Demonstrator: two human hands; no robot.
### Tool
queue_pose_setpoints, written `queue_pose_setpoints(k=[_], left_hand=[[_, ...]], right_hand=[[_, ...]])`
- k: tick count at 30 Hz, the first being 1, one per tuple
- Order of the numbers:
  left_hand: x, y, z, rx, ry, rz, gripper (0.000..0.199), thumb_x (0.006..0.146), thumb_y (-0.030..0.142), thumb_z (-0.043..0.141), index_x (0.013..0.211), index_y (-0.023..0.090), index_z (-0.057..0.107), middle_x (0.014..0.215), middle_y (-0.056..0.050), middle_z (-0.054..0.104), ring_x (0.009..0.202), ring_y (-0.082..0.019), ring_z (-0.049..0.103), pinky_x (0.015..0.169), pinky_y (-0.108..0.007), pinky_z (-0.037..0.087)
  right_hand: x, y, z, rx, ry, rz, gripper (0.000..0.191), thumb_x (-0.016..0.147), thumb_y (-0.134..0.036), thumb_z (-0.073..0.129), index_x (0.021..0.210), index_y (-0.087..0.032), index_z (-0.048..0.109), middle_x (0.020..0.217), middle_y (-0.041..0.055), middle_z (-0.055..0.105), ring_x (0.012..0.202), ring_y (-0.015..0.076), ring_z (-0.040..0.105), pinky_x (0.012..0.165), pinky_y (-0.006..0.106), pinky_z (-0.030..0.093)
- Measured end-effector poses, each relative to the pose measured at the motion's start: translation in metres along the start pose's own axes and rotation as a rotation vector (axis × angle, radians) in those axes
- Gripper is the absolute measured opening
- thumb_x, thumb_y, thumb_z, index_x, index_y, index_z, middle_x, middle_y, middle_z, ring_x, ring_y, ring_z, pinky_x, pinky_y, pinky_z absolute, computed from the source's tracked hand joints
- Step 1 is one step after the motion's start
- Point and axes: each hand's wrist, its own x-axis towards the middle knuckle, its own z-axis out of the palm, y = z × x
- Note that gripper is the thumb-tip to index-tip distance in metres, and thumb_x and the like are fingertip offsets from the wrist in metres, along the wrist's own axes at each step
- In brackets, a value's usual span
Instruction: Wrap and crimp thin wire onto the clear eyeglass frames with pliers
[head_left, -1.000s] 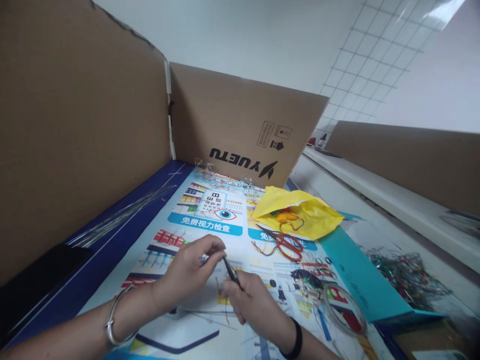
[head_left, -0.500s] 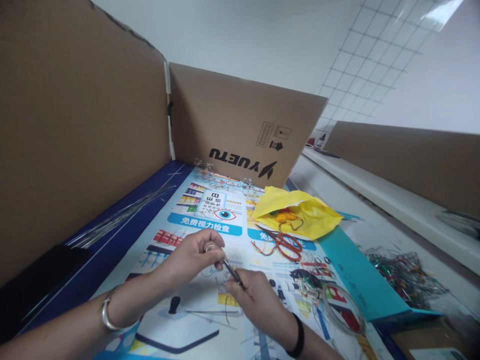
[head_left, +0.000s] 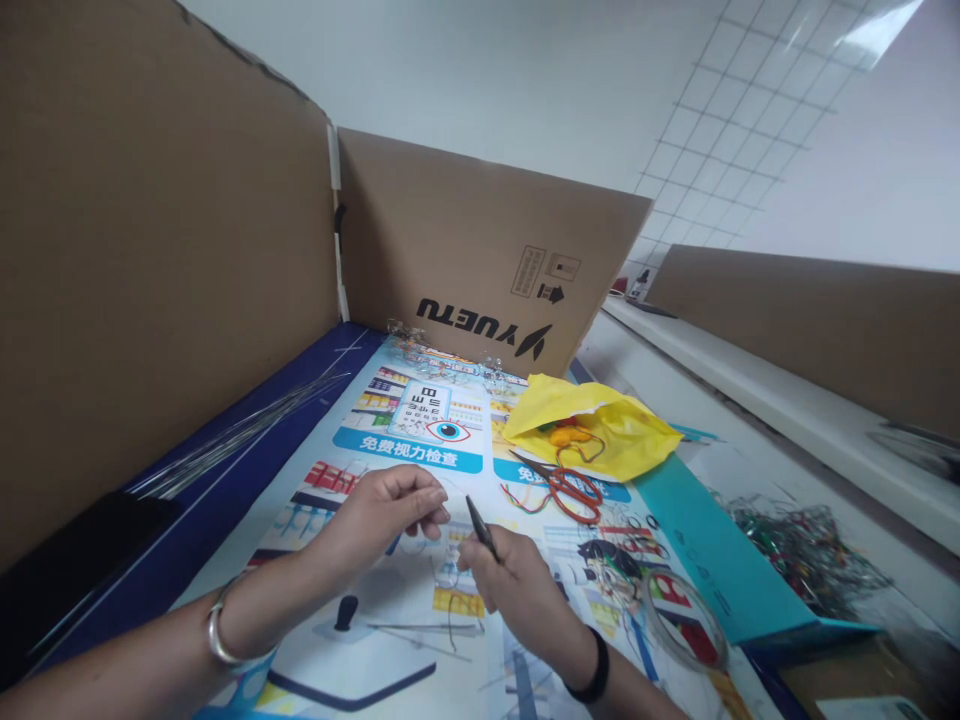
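Observation:
My left hand (head_left: 397, 510), with a silver bangle at its wrist, has thumb and fingertips pinched together; what lies between them is too small to make out. My right hand (head_left: 514, 575), wearing a black wristband, grips a dark pointed tool (head_left: 481, 527) whose tip points up and left, a short gap from my left fingertips. Thin wires (head_left: 427, 630) lie on the printed sheet below my hands. Beyond my right hand are orange-handled scissors (head_left: 576, 495), near a yellow pouch (head_left: 630, 430) with orange and red thread at its mouth.
Cardboard panels (head_left: 480, 240) stand at the back and left. A bundle of straight wires (head_left: 247, 430) lies on the blue strip at left. At right are a roll of clear tape (head_left: 724, 620), a turquoise flap (head_left: 720, 550) and a tangled wire heap (head_left: 810, 555).
The dark tool in my right hand has come away from my left fingertips, moving slightly right and tilting more upright. The small wire loop seen at my left fingers no longer shows.

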Motion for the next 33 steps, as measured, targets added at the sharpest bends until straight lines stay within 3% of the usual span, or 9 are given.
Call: queue_pose_setpoints(k=[3,9,19,33], left_hand=[[-0.001,-0.002,0.000,0.034,0.073,0.035,0.019,0.077,0.032,0.058,0.069,0.015,0.061,0.064,-0.002,0.065,0.057,-0.012,0.058,0.053,-0.022,0.041],[-0.005,0.001,0.003,0.094,0.133,0.104,0.022,0.079,0.033,0.056,0.068,0.016,0.062,0.062,-0.001,0.064,0.060,-0.013,0.057,0.055,-0.022,0.042],[-0.010,0.005,0.006,0.252,0.157,0.122,0.024,0.079,0.034,0.055,0.064,0.017,0.063,0.065,-0.001,0.065,0.063,-0.014,0.056,0.059,-0.023,0.041],[-0.011,0.001,0.006,0.392,0.147,0.212,0.021,0.081,0.030,0.052,0.068,0.017,0.063,0.067,0.001,0.065,0.066,-0.012,0.058,0.062,-0.021,0.042]], right_hand=[[-0.002,-0.003,0.001,0.093,-0.083,0.053,0.035,0.083,-0.045,0.043,0.071,-0.016,0.056,0.044,-0.0046,0.044,0.041,0.0081,0.040,0.044,0.020,0.033],[-0.009,-0.004,0.005,0.127,-0.189,0.012,0.045,0.082,-0.054,0.042,0.072,-0.013,0.057,0.046,-0.0037,0.046,0.041,0.0074,0.044,0.043,0.018,0.034],[-0.006,0.000,0.009,0.137,-0.138,0.051,0.050,0.079,-0.062,0.041,0.069,-0.014,0.054,0.045,-0.0040,0.045,0.039,0.0072,0.043,0.040,0.018,0.034],[-0.007,-0.002,0.009,0.110,-0.133,0.063,0.033,0.085,-0.041,0.041,0.069,-0.015,0.053,0.038,-0.0064,0.042,0.035,0.0065,0.040,0.039,0.016,0.032]])
